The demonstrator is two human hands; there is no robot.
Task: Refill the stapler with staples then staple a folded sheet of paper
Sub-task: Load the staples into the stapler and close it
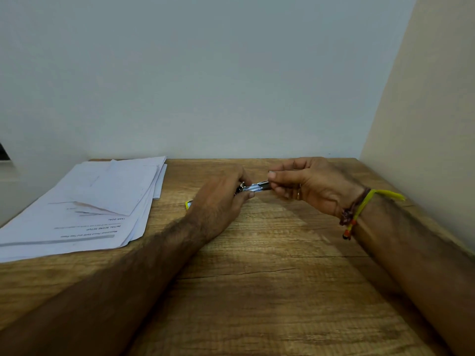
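A small metal stapler (254,187) was held above the tabletop (257,278), near the middle of its far edge, and was gripped from both ends. The left hand (221,199) was seen from the back, with its fingers (245,195) curled round the left end of the stapler; how far that end was enclosed could not be told, since most of it was hidden by the hand. The right hand (316,186) was turned palm inward, and the stapler's dark right end was pinched between its thumb and its fingers (282,176), the remaining fingers being curled loosely below. A ring was worn on 1 finger of the right hand, and thread bands (359,209) in yellow, brown and red were tied round the right wrist. Whether the stapler was opened or closed could not be made out because of blur.

A small yellow-edged item (189,204) was seen on the tabletop just beside the left wrist, mostly hidden behind it; what it was could not be told.

A loose stack of white paper sheets (84,209) was laid at the far left corner of the tabletop, well apart from both hands, with a folded sheet (115,188) resting on top of it. Printed text was visible on the lower sheets, upside down to the viewer. The tabletop was bounded by a pale wall along its far edge and a cream wall along its right edge.
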